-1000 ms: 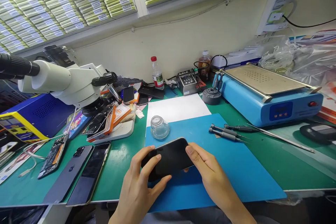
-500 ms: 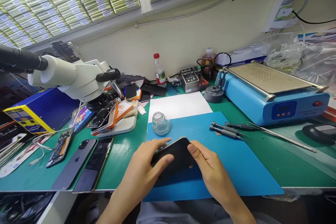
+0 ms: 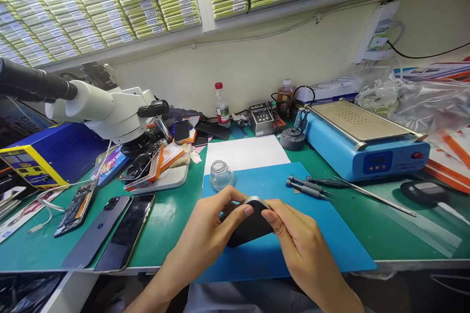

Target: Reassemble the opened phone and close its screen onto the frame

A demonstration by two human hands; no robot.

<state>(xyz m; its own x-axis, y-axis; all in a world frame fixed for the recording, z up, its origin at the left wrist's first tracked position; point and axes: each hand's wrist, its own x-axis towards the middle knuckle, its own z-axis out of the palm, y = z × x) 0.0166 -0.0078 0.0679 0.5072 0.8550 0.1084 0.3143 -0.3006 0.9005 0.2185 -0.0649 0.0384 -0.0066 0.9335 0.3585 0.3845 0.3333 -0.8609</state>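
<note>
Head view: left hand, right hand both curled, gripping black phone over blue mat; phone tilted, metal rim showing.

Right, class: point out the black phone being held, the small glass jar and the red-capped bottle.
black phone (image 3: 248,229): head view, on the middle of its dark face.
glass jar (image 3: 221,176): head view, on its rounded body.
red-capped bottle (image 3: 222,113): head view, on its label.

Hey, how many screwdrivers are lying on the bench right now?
3, side by side at the blue mat's far right edge, beyond the right hand: two grey ones in front, a dark one behind. Others may be hidden in the clutter.
</note>
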